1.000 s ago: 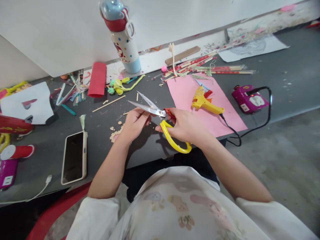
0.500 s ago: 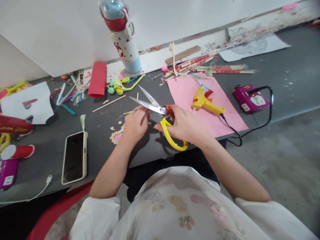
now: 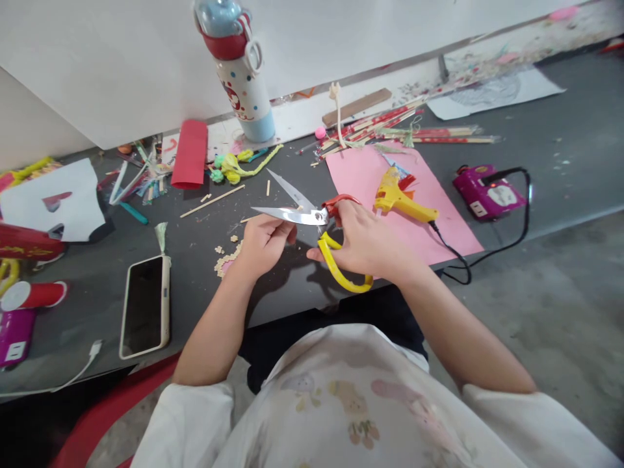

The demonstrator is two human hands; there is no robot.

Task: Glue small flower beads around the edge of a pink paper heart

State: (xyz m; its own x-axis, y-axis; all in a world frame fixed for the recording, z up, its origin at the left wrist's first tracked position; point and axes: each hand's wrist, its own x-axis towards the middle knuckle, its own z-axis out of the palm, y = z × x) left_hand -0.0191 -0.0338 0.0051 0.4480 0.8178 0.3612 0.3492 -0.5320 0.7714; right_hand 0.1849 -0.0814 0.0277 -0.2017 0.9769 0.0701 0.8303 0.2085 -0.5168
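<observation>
The person's right hand [image 3: 368,240] is wrapped around the red and yellow handles of the scissors [image 3: 318,218], whose blades stand wide apart above the counter [image 3: 192,244] and point towards the left. The left hand [image 3: 264,244] is closed, thumb pressed against the fingers, right by the lower blade; whether it pinches anything, I cannot tell. Just beside the left wrist lies a cluster of small pale pieces [image 3: 221,263] edging something pink. Near the blades is a thin stick [image 3: 212,201]. To the right of the right hand, a yellow glue gun [image 3: 402,203] rests on a pink sheet [image 3: 353,182]. Further out are a phone [image 3: 145,307], a purple box [image 3: 490,192] and an upright bottle [image 3: 246,94]
</observation>
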